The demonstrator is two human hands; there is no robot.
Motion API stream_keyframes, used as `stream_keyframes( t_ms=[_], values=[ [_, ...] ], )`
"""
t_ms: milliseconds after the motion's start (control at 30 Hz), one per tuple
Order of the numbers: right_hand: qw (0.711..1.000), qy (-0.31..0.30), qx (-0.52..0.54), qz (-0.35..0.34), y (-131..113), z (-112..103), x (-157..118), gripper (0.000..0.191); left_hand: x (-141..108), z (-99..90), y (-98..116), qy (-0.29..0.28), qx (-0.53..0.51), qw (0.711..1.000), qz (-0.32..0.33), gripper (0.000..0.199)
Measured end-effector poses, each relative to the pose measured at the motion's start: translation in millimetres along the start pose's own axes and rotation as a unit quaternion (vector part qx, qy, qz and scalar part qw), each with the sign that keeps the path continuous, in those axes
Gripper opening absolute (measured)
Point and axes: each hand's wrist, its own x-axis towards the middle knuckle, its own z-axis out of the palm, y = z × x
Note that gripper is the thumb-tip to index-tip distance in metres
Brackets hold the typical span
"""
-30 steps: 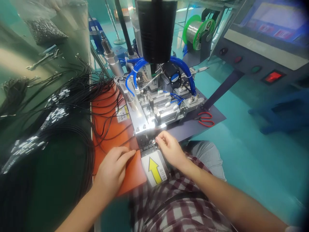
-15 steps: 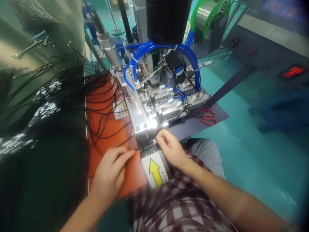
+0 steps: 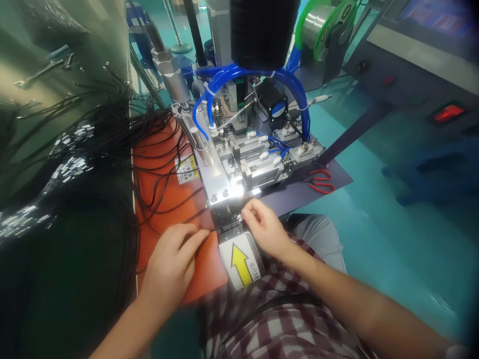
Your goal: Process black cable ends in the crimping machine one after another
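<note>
At the front of a metal machine (image 3: pixel 220 174), a black feed track (image 3: pixel 229 229) runs up from a plate with a yellow arrow (image 3: pixel 242 262). My right hand (image 3: pixel 264 227) is closed at the track's right side, its thumb and forefinger pinched at a small shiny piece (image 3: pixel 239 217). My left hand (image 3: pixel 174 259) lies over the orange mat (image 3: pixel 204 279), left of the track. Its fingertips are together at a thin black cable that reaches the track; the cable is mostly hidden there. Other black cables (image 3: pixel 160 174) cross the mat behind it.
Coiled cables (image 3: pixel 123 219) with shiny ends lie on the left. Red-handled pliers (image 3: pixel 322 182) rest on the plate at the right. Blue air tubes (image 3: pixel 258 70) arch over the machine. A green solder spool (image 3: pixel 324 27) and a control box (image 3: pixel 422 65) stand at the right.
</note>
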Motion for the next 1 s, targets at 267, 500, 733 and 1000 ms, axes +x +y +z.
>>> stream_keyframes(
  t_ms=[267,500,733,1000],
  values=[
    [1.000,-0.006,0.004,0.003,-1.2,-2.2,0.1,0.024,31.8,4.9,28.1,-0.111,-0.056,0.992,-0.024,0.037],
    [1.000,-0.008,0.010,0.005,0.8,-1.0,-0.1,0.024,29.4,11.4,33.7,-0.119,-0.087,0.986,-0.079,0.038],
    [1.000,-0.015,0.018,0.007,-0.1,-2.6,-0.1,0.024,-4.1,2.1,13.9,-0.008,-0.008,0.998,-0.065,0.029],
    [0.999,-0.016,0.027,0.017,-0.4,-1.6,0.0,0.025,-20.7,1.7,11.3,0.005,0.125,0.992,-0.003,0.030]
  ],
)
